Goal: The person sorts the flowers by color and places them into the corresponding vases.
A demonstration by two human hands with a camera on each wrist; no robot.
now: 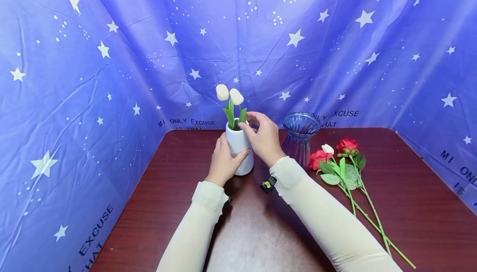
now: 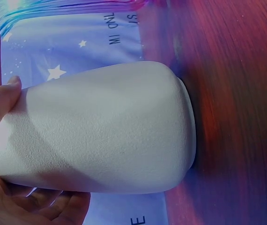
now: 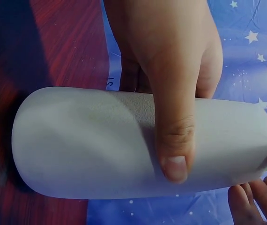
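A white vase (image 1: pixel 239 148) stands upright on the table, and my left hand (image 1: pixel 222 162) grips its body, thumb across the front. In the right wrist view that thumb lies over the vase wall (image 3: pixel 86 140). Two white tulips (image 1: pixel 236 97) with green leaves rise from the vase's mouth. My right hand (image 1: pixel 265 137) is at the rim, its thumb and curled fingers pinching the right-hand tulip low, by its leaf. The stem ends are hidden inside the vase. In the left wrist view the textured vase side (image 2: pixel 96 131) fills the middle.
A blue fluted glass vase (image 1: pixel 301 125) stands right of my right hand. Further right lie red roses (image 1: pixel 347 145) and another white tulip (image 1: pixel 328 149), stems pointing toward the near right. A blue star-printed cloth (image 1: pixel 238 48) hangs behind and beside the brown table (image 1: pixel 164 189).
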